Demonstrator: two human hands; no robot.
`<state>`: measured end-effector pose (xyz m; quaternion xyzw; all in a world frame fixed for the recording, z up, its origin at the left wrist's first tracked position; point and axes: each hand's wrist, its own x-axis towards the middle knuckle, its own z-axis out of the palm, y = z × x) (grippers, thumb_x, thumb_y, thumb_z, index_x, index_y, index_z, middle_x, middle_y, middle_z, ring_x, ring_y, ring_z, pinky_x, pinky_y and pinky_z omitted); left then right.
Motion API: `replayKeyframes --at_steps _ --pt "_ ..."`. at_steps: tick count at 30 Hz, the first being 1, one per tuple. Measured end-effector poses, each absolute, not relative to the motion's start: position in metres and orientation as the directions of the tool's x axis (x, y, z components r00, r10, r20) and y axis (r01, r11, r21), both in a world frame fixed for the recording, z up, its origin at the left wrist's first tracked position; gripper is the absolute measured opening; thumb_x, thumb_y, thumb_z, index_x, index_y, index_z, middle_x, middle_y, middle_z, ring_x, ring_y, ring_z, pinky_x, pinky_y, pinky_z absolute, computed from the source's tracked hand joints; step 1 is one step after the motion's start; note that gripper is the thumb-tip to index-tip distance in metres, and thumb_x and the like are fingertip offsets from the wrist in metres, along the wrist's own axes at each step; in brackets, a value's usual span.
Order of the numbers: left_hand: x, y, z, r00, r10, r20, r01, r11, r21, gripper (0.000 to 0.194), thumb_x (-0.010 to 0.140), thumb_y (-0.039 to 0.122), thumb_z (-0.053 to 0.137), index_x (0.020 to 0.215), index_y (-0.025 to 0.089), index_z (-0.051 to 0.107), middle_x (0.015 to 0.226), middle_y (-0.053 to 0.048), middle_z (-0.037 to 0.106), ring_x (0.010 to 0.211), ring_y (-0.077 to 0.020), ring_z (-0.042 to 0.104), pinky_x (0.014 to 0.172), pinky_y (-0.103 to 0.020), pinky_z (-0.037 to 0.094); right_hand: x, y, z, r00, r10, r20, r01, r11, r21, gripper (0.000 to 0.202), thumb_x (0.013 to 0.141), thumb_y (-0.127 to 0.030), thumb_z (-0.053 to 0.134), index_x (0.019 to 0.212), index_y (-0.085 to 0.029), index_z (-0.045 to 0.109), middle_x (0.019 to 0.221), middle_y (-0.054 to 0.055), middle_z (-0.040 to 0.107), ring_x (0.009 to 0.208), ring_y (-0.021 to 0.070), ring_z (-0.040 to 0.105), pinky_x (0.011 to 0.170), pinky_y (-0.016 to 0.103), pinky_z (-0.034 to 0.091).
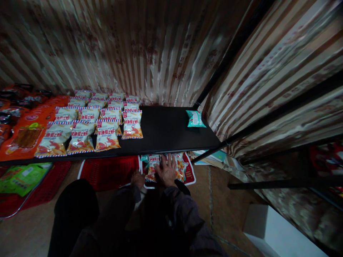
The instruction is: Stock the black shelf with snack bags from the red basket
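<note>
- Below the black shelf's front edge, towards its right end, we see the white snack bags packed in a red basket, some teal wrapping among them.
- Our right hand lies over these bags, directly under the shelf's edge, fingers spread; we see bags on both sides of it, none clasped.
- Our left hand, also below the shelf, is at the basket's left rim, fingers bent; we cannot tell whether it grips anything.
- The shelf's front edge overhangs the basket, hiding its back from us.
- Also under the shelf, left of our hands, is a second red basket; further left lie green packets.
- On the shelf's left part stand rows of matching white bags beside orange packets; near its right end sits one teal bag.
</note>
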<state>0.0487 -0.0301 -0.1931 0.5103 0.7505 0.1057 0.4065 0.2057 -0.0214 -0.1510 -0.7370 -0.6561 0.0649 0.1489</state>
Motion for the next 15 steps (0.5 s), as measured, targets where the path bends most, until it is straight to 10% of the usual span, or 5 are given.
replayKeyframes --at_steps 15 --pt "0.043 -0.028 -0.192 -0.209 0.765 -0.610 0.708 0.548 0.446 0.039 0.082 0.030 0.049 0.114 0.008 0.051 0.111 -0.023 0.064 0.102 -0.0343 0.061 0.081 -0.037 0.043 0.211 -0.016 -0.158 0.234 0.914 -0.331 0.911 -0.325 -0.253 0.072 0.080 -0.067 0.042 0.143 -0.037 0.026 0.156 0.005 0.011 0.140 0.0395 0.000 0.105 0.060 0.011"
